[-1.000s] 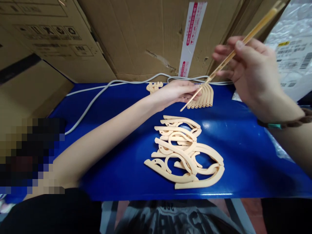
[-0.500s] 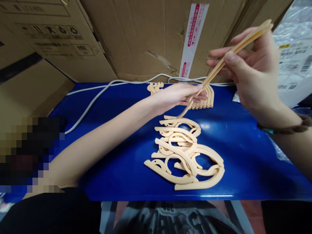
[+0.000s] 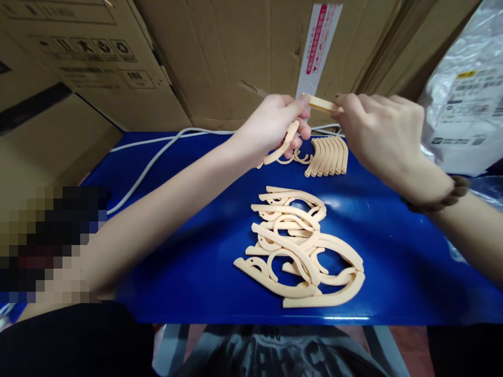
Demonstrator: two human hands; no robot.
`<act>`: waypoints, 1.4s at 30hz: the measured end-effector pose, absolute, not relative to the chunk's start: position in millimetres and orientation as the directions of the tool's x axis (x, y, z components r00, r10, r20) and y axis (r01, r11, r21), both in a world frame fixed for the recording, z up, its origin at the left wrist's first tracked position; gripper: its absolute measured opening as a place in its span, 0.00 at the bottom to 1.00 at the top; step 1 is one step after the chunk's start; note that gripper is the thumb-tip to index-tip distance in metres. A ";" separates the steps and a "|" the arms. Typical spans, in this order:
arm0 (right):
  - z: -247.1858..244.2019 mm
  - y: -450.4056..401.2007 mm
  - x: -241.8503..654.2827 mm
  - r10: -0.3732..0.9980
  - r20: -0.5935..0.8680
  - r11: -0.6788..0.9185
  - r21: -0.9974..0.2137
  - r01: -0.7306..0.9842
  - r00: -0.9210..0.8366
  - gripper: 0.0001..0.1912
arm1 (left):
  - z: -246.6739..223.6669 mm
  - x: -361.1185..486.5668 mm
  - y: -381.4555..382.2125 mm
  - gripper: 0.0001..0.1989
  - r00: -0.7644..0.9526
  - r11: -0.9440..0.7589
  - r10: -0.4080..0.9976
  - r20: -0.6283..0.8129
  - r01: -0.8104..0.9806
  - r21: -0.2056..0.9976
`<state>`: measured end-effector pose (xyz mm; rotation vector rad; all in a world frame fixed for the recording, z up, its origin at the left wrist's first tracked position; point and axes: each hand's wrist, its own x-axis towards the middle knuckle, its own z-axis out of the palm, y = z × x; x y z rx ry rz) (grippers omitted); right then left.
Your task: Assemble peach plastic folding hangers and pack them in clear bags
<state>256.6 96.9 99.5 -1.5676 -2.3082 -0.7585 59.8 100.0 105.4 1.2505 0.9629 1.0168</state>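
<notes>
Both my hands are raised over the far side of the blue table, closed on a beige folding clothes hanger (image 3: 323, 104). My left hand (image 3: 281, 118) pinches one end of the hanger's straight-looking arm, and a curved piece hangs below its fingers. My right hand (image 3: 379, 128) grips the other end, back of the hand toward me; its fingertips are mostly hidden. Below them lies a pile of beige folding hangers (image 3: 302, 243), overlapping. Behind, a neat row of curved hanger arms (image 3: 328, 156) sits beside a few loose hooks (image 3: 302, 155).
Cardboard boxes (image 3: 220, 57) stand along the back edge of the blue table (image 3: 188, 209). A white cable (image 3: 147, 180) runs across the back and left. At the right is a clear plastic-wrapped package (image 3: 459, 115) with a label.
My right hand has come down and left, turning its back to me. My left hand has risen and moved slightly left. The slanted hanger now lies nearly level between them.
</notes>
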 end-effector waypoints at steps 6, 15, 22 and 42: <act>97.0 90.2 240.4 0.841 0.373 0.289 0.301 0.909 -0.391 0.26 | 108.0 59.0 100.9 0.20 0.353 0.067 0.929 -0.113 0.141 0.988; 84.9 127.0 243.2 0.950 -0.112 0.143 -0.672 0.727 -0.290 0.17 | 62.4 43.3 138.5 0.15 0.220 -0.389 0.921 0.322 0.591 0.707; 85.2 130.7 297.0 0.980 0.201 0.125 -0.555 0.823 -0.013 0.19 | 39.5 -1.8 182.8 0.16 0.351 -0.385 0.921 0.172 0.736 0.557; 20.4 132.4 386.4 0.840 0.180 0.502 0.102 0.859 -0.512 0.16 | 12.5 35.2 156.8 0.16 0.757 -0.787 0.611 0.232 0.613 0.074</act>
